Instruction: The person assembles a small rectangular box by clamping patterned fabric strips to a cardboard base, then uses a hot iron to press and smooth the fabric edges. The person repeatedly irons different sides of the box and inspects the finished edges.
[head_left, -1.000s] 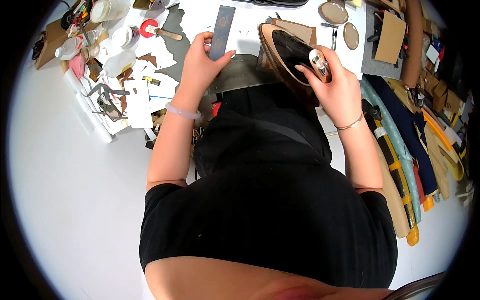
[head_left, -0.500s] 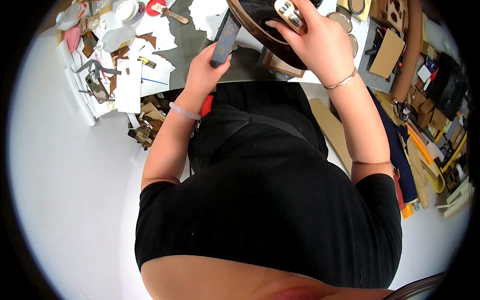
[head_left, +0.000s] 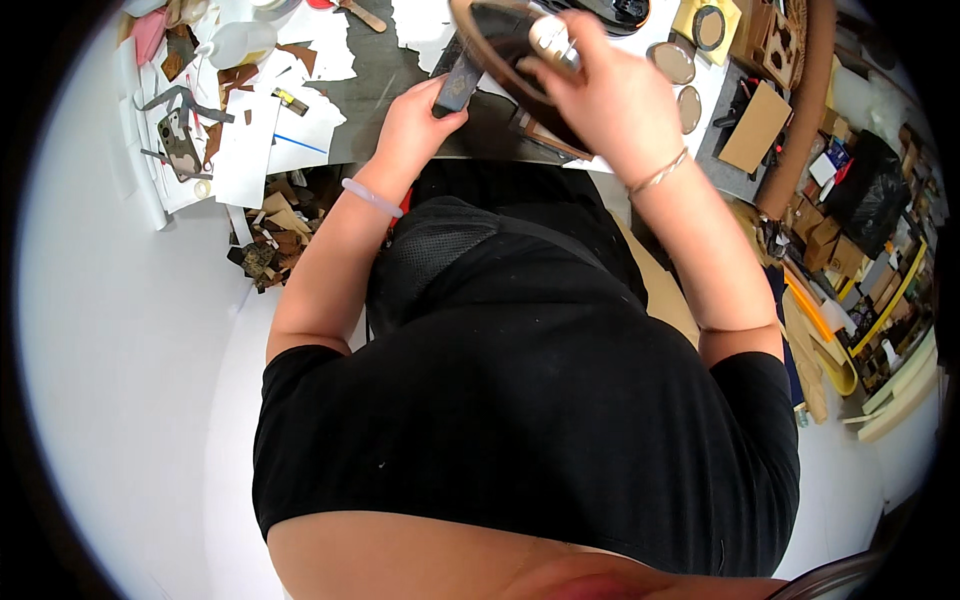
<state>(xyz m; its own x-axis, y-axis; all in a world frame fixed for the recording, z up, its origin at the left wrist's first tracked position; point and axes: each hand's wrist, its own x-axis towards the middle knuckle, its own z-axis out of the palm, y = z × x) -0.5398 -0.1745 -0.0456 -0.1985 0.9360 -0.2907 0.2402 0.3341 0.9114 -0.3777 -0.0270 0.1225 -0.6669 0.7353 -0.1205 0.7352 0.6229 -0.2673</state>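
My left hand (head_left: 420, 120) is closed around one end of a flat dark-grey bar (head_left: 456, 90), thumb along its side. The bar's far end meets the rim of a large glossy dark-brown curved piece (head_left: 515, 60) at the top of the view; I cannot tell its kind. My right hand (head_left: 615, 105) is over that piece, thumb and fingers closed around a small rounded cream-and-metallic object (head_left: 552, 38). Motion blurs these fingers and the object, so its kind and whether it touches the brown piece are unclear.
Paper sheets, brown scraps, a translucent bottle (head_left: 240, 45), a phone (head_left: 180, 145) and a yellow-black tool (head_left: 290, 100) lie at left. Right are brown oval pieces (head_left: 670, 63), a cardboard rectangle (head_left: 755, 127) and a long brown roll (head_left: 800, 130). Boxes crowd the far right.
My right hand has shifted slightly left and down with the cream object, now blurred. The brown piece's near edge sits further left. My left hand still holds the grey bar.
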